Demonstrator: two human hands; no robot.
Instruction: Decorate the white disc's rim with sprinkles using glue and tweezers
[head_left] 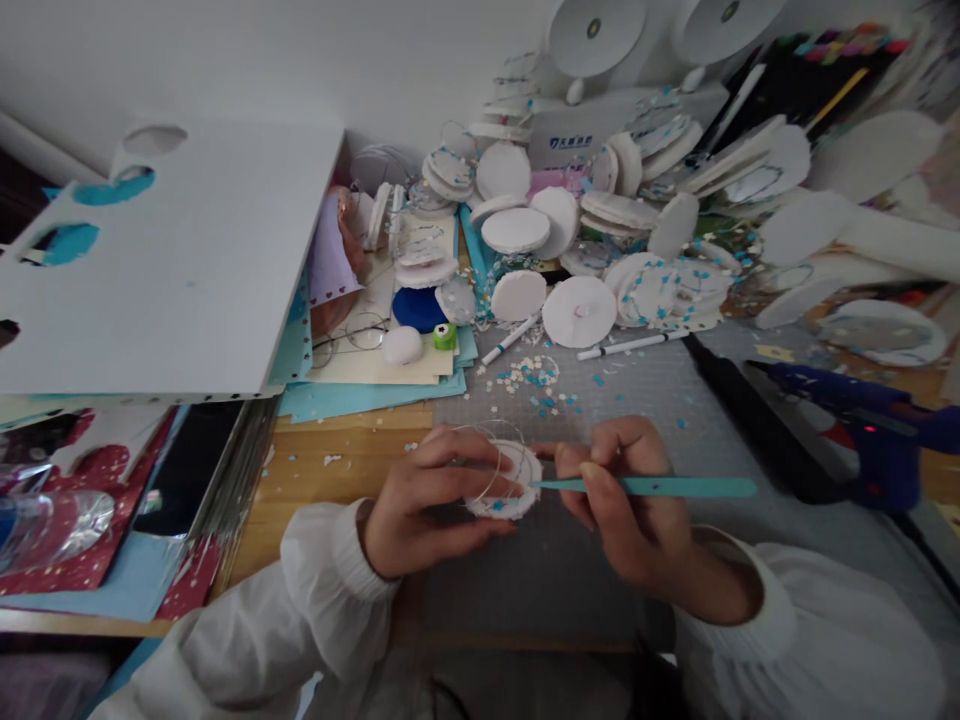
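My left hand (442,485) grips a small white foam disc (523,470) by its edge, fingers curled over the top. Thin wire loops (487,440) rise from the disc, and a small blue flower piece (498,506) shows near its lower rim. Pinched between the thumb and fingers of my right hand (626,500) is a pair of turquoise tweezers (675,487), its narrow tip pointing left at the disc's right edge. Whether the tip holds anything is too small to tell. Loose white and blue flower pieces (536,380) lie scattered just beyond both hands.
Many white foam discs (517,230) are piled at the back. Two white pens (634,346) and a green craft punch (444,337) lie before them. A blue glue gun (862,400) rests on the right. At left stands a large white board (187,270) with cut-out holes.
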